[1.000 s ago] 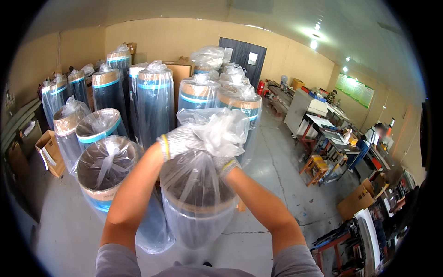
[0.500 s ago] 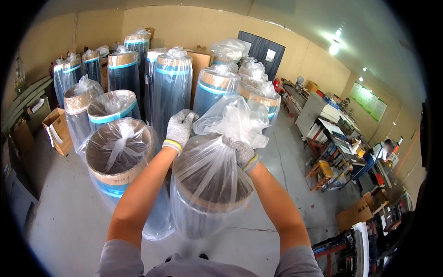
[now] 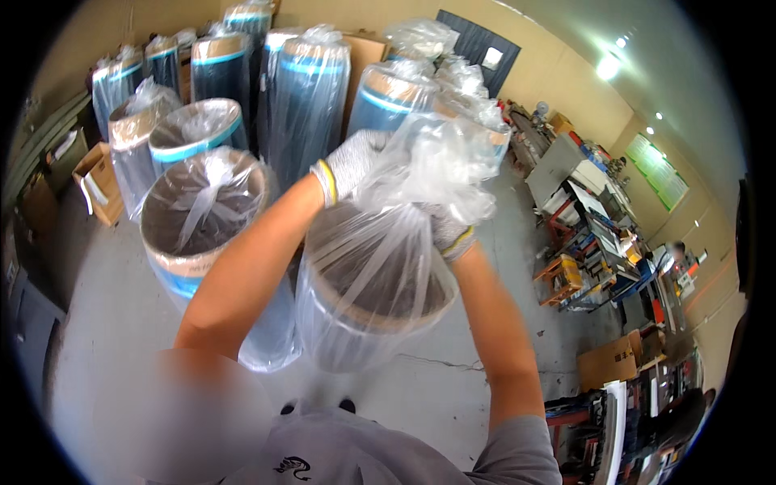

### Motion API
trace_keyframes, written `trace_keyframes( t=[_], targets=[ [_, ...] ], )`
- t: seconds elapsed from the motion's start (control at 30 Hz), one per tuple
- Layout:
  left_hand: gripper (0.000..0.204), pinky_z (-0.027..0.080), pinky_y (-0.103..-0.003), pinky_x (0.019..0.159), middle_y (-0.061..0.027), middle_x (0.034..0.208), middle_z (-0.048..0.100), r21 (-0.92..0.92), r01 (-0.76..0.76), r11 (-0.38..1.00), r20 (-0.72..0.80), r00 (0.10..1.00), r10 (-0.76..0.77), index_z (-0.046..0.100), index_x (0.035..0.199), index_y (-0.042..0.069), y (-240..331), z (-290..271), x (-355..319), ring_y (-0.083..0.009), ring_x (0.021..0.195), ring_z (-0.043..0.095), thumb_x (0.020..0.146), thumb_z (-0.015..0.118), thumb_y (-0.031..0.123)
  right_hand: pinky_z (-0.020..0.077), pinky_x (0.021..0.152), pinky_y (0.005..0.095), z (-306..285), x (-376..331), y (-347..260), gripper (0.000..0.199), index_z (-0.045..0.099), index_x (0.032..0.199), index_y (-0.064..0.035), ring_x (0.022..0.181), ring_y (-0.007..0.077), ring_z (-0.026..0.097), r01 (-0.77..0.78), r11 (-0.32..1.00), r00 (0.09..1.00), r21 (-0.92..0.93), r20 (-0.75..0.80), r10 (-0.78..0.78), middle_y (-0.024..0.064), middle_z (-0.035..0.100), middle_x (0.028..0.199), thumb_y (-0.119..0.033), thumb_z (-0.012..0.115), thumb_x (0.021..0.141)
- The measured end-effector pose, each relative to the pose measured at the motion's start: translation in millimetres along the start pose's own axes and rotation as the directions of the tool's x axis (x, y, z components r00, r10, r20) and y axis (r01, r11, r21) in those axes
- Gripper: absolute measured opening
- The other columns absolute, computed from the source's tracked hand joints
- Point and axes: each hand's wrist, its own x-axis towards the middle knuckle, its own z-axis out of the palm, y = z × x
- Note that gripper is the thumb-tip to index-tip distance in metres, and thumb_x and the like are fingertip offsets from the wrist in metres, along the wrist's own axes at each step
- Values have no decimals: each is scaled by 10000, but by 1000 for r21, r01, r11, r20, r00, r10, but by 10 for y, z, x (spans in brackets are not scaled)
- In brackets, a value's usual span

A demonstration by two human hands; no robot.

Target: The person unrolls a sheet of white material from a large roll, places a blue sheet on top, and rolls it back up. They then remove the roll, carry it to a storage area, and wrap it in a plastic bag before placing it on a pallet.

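In front of me stands a large open-topped cylinder with a brown rim, wrapped in a clear plastic bag [image 3: 372,267]. The bag's top is gathered into a bunched neck with a loose, puffed end above it. My right hand [image 3: 447,230], in a grey knit glove with a yellow cuff, is closed round this neck from the right. From the left, my left hand [image 3: 354,166], gloved alike, lies against the bunched plastic; its fingers curl round the far side and are partly hidden by the film.
To the left stands another bagged cylinder [image 3: 202,259] with a tied top. Several wrapped blue rolls [image 3: 315,105] crowd behind. A cardboard box [image 3: 99,182] sits on the floor at left. Cluttered workbenches [image 3: 594,234] line the right side, with a person [image 3: 667,259] near them.
My left hand has moved right, from beside the bag onto its gathered top. My right hand keeps its grip on the neck. The view has tilted downward.
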Motion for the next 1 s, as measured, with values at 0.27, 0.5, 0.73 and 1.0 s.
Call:
trace_keyframes(
  t=[0.27,0.5,0.73,1.0],
  targets=[
    [256,462,-248,588,-24,733,584,-117,-43,992,-129,991,28,638,1067,-17,166,-429,-442,-114,637,543,966,588,213,526,892,341,95,-19,-443,365,578,1223,-25,1028,212,612,-301,796,949,525,80,306,91,631,1128,-84,666,874],
    [230,383,-225,515,13,610,493,54,-97,994,-389,914,110,662,925,14,-57,-414,-386,-82,527,436,987,555,207,498,939,352,150,-51,-616,292,630,1176,13,1056,211,613,-445,642,868,624,125,480,112,651,1145,-99,624,907],
    [164,490,-252,602,-13,801,622,-46,-236,971,-294,932,213,664,1003,10,-288,-55,89,-91,672,576,966,573,141,520,912,324,91,0,-245,304,621,1184,16,1051,204,617,-406,624,901,668,181,393,112,652,1138,-75,636,894],
    [208,548,-296,759,-80,938,662,-263,-181,948,-221,967,124,614,1062,-34,-12,-26,-57,-155,832,657,951,595,141,528,921,340,28,-53,29,444,552,1265,-2,1087,224,591,-263,850,962,457,57,267,122,615,1176,-49,688,845]
  ],
)
